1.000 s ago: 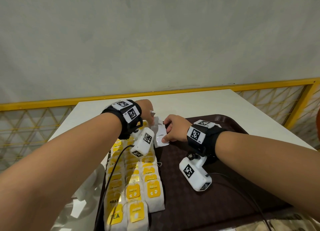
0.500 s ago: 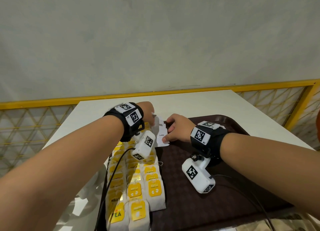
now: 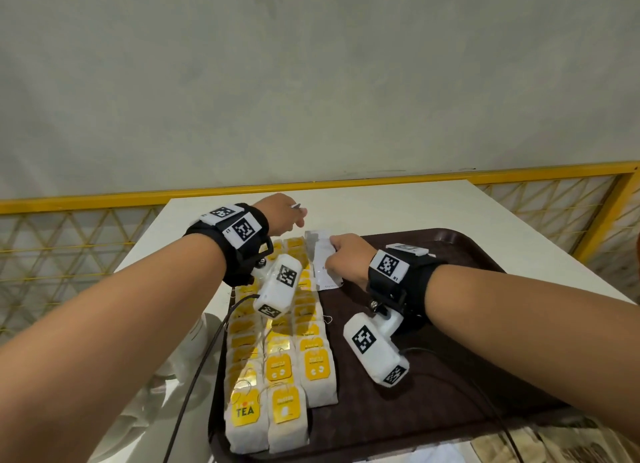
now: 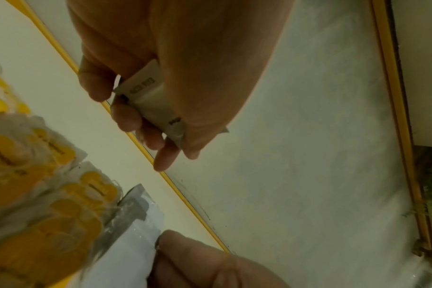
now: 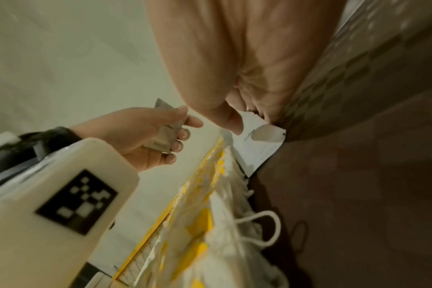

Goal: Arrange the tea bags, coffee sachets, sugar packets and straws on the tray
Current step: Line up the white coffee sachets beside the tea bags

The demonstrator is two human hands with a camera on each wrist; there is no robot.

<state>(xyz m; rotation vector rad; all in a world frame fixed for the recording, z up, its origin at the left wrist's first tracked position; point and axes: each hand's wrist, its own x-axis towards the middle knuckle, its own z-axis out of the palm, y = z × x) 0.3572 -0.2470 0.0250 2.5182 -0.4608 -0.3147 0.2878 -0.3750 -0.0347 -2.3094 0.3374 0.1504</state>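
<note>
The left hand (image 4: 160,64) hovers over the far white worktop (image 3: 381,206), fingers curled round a small white sachet (image 4: 150,101). The right hand (image 3: 346,258) pinches a flat white coffee sachet (image 3: 322,261) on the dark brown plastic tray (image 3: 450,376), just right of the yellow-tagged tea bags (image 3: 277,358).

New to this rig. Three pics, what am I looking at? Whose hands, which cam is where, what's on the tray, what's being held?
No robot: a person works with bare hands, a camera strapped to each wrist and one on the head.

The head view looks down over both forearms. The brown tray sits on a white table; rows of yellow-tagged tea bags fill its left side.

The left wrist view looks along the left hand, which grips a small stack of sachets above the table.

The right wrist view looks along the right hand, which pinches a white sachet lying on the tray beside the tea bags.
</note>
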